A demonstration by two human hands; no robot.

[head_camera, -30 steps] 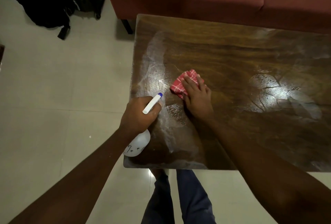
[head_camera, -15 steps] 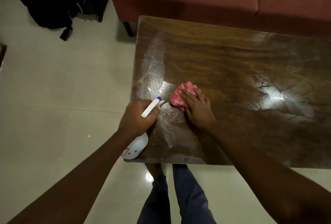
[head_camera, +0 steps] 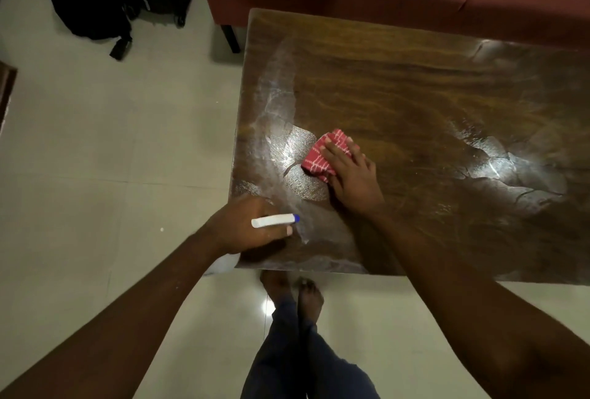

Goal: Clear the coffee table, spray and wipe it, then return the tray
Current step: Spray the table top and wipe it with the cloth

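Your right hand (head_camera: 351, 175) presses flat fingers on the folded red checked cloth (head_camera: 322, 156), near the left end of the dark wooden coffee table (head_camera: 415, 95). Your left hand (head_camera: 245, 226) grips the white spray bottle (head_camera: 274, 220). You're mid-wipe; next, sweep toward the streaked right side.

No legible text, label, brand, number or sign on any surface. The spray bottle (head_camera: 274, 221), at the front left corner of the coffee table (head_camera: 415, 95), shows a plain white head with a blue tip; its body is largely hidden under the left hand (head_camera: 242, 229). The cloth (head_camera: 316, 161) shows only a white grid on red.
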